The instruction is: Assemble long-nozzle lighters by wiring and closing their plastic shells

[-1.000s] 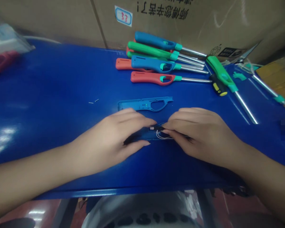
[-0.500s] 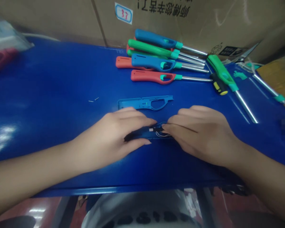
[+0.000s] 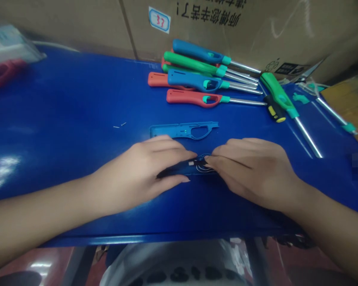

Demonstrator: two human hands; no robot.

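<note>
A blue lighter handle half point(image 3: 185, 169) lies near the table's front, largely covered by both hands. My left hand point(image 3: 143, 169) is closed around its left part, thumb on the near edge and fingers on the far edge. Between the thumb and fingertips of my right hand point(image 3: 250, 169) is a small black igniter piece point(image 3: 199, 163) with a pale tip, held at the handle half. Thin white wire point(image 3: 201, 170) curves beside it. Just beyond the hands rests the matching blue handle half point(image 3: 167, 130), hollow side up. Two small screws point(image 3: 119, 125) lie to its left.
Several assembled lighters point(image 3: 193, 97) in red, blue and green are grouped at the back. A black-yellow screwdriver point(image 3: 276, 111) and a green lighter point(image 3: 279, 93) lie right of them. A cardboard box point(image 3: 77, 24) borders the rear; scissors point(image 3: 308, 71) are at the back right.
The view has shifted slightly. Both hands keep nearly the same hold, and the black igniter piece stays at the handle half.
</note>
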